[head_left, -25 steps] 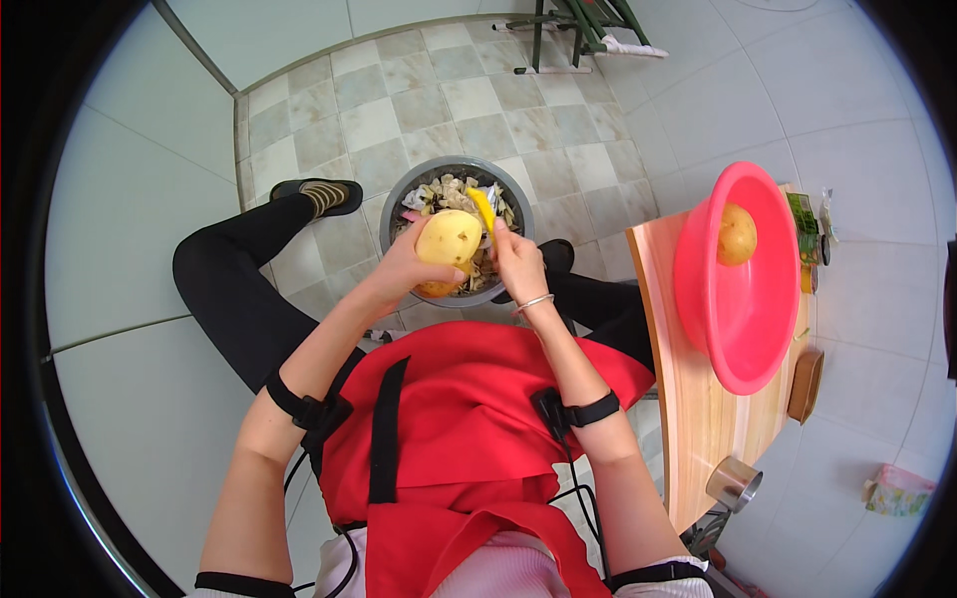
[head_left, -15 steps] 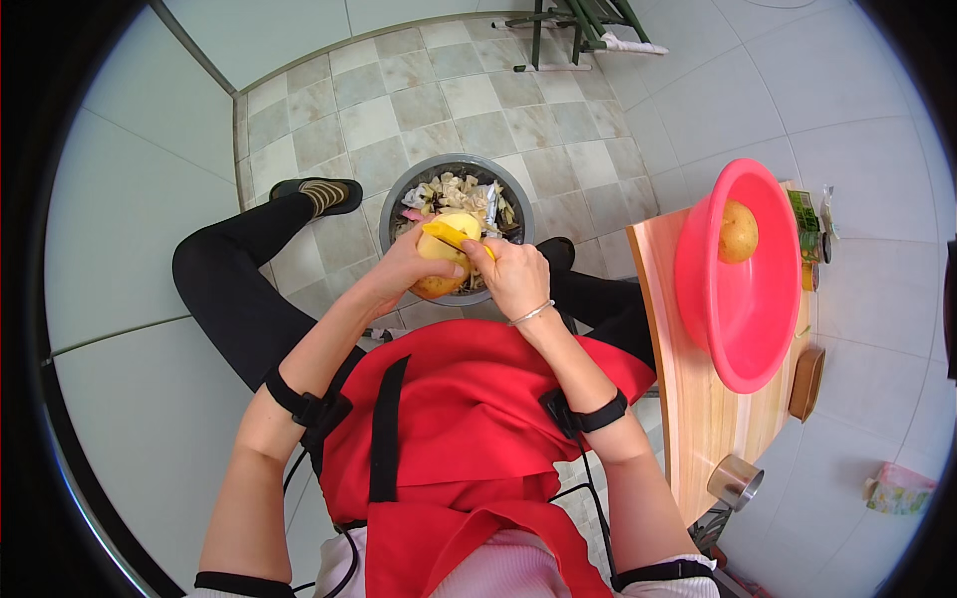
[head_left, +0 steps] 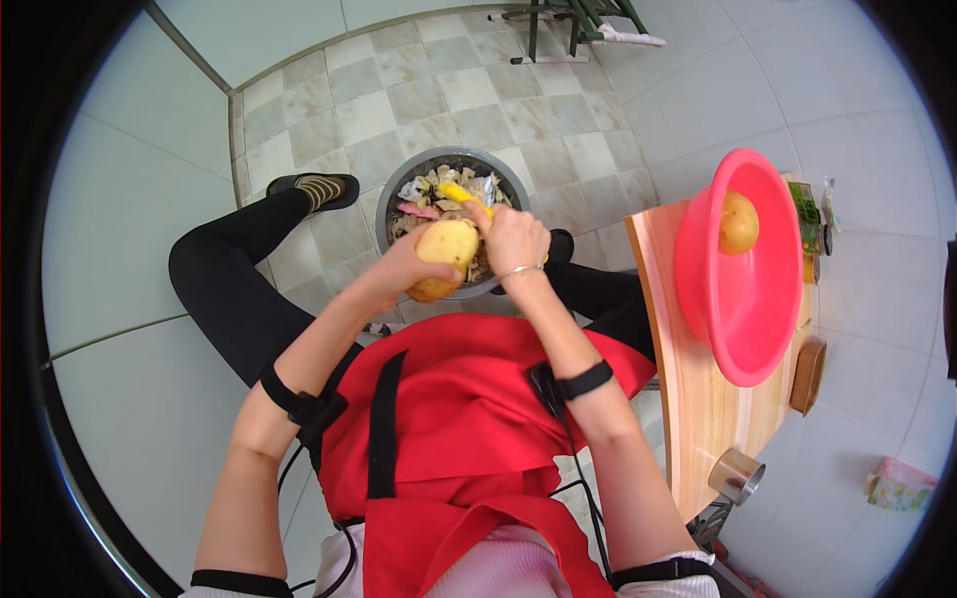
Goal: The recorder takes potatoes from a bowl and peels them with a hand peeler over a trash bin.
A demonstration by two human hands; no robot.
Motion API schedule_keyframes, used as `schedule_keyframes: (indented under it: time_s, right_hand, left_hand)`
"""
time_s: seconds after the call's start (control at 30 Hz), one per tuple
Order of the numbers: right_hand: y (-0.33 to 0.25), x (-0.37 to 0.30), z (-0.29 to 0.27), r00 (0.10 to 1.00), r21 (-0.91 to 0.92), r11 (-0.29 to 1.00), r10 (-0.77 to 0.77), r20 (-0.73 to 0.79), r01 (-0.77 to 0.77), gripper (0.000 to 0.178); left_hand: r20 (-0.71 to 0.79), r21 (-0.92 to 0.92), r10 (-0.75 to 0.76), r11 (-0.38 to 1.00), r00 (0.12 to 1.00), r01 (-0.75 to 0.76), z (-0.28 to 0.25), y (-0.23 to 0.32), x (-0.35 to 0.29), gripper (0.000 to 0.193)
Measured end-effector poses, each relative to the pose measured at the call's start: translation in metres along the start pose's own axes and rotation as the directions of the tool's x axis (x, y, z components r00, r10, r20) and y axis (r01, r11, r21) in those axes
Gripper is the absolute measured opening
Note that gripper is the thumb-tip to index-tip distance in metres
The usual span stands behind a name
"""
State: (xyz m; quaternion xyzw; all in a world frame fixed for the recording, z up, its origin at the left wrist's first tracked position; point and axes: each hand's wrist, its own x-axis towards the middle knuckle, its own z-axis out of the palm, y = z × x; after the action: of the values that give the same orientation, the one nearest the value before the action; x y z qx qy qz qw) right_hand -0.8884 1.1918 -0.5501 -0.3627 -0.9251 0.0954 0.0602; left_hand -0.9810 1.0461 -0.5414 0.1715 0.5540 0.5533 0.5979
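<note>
A partly peeled potato (head_left: 445, 250) is in my left hand (head_left: 395, 271), whose fingers wrap round its left and lower sides. Its upper part is bare and pale yellow; brown skin covers the lower end. My right hand (head_left: 516, 243) is closed round the handle of a yellow peeler (head_left: 457, 193). The peeler's head stands just above the potato, apart from it. Both hands are over a grey basin (head_left: 391, 181) on the floor, which holds peelings and other scraps.
On the wooden table (head_left: 666, 299) at right, a pink basin (head_left: 714, 334) tilts on its side with an unpeeled potato (head_left: 739, 223) inside. A metal cup (head_left: 736, 476) and a brown oblong dish (head_left: 807, 378) are near the table's edges. A folding stool (head_left: 573, 28) stands at the far wall.
The peeler has lifted off the potato and moved away from me, its head now over the scraps. My left hand still holds the potato, which has shifted slightly towards me.
</note>
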Motion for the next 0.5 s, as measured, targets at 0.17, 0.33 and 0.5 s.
schedule_keyframes:
  time_s: [0.17, 0.33, 0.5]
  right_hand:
    - [0.001, 0.006, -0.02, 0.991, 0.288, 0.948, 0.122, 0.06, -0.134, 0.06]
    - [0.003, 0.003, 0.0, 0.992, 0.703, 0.701, 0.052, 0.114, -0.118, 0.048]
    - [-0.002, -0.004, 0.009, 0.996, 0.892, 0.445, 0.004, 0.087, -0.08, 0.028]
  left_hand:
    - [-0.099, -0.079, -0.01, 0.997, 0.995, 0.002, 0.0, -0.003, 0.003, 0.07]
    - [-0.145, 0.035, 0.059, 0.998, 0.988, -0.054, -0.009, -0.004, 0.002, 0.075]
    - [-0.134, 0.167, 0.157, 0.977, 0.979, -0.134, -0.008, -0.004, 0.003, 0.077]
